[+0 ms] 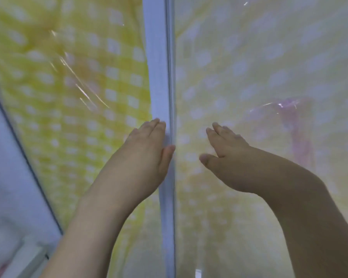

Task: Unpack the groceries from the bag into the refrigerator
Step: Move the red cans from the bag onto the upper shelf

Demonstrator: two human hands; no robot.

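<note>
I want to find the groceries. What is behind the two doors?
Nothing shows: both hands, left hand and right hand, lie flat on shut checkered doors. Their covering hides everything inside.

a two-door refrigerator [161, 57] filled the view, its fronts covered in yellow-and-white checked film [78, 97] with shiny creases. a pale vertical strip ran between the doors. a pinkish smear showed on the right door [269, 67].

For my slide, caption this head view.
Both hands, left hand and right hand, press flat against the gingham-covered refrigerator doors beside the centre seam.
</note>
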